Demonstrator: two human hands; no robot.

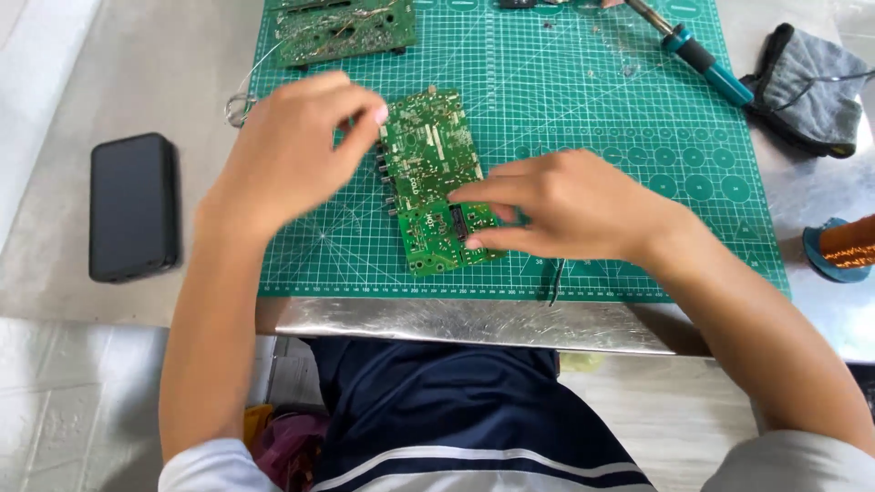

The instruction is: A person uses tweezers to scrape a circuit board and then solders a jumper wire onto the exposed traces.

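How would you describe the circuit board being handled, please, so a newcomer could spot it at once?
Find the green cutting mat on the metal table. Near its middle lies a green circuit board, touched by the left hand and right hand. Unlike the second circuit board at the mat's far edge, it lies between both hands.
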